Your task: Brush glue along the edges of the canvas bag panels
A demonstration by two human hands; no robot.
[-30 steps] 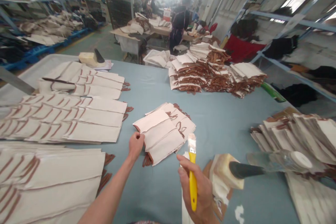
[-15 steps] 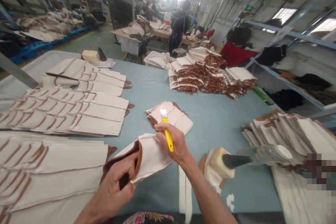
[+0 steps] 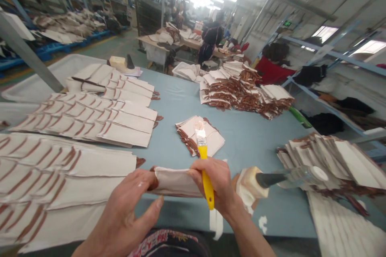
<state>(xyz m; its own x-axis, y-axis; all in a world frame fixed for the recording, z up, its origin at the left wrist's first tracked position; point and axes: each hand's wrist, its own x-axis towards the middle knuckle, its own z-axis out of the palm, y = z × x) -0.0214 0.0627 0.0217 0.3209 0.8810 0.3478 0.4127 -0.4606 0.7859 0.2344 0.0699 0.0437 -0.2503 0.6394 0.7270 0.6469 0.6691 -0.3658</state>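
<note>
Cloth piece (image 3: 176, 181) spans the gap between our hands, over the near side of the counter (image 3: 250, 140). We judge it light, soft, easily creased, hardly slippery; its two ends seem the best hold. Left hand (image 3: 125, 202) lies at the brown left end, fingers touching, thumb spread away, unclamped. Right hand (image 3: 220, 182) grips the yellow brush (image 3: 207, 184), its thumb against the piece's right end. Bristles point away from us, towards a small pile (image 3: 216, 141).
</note>
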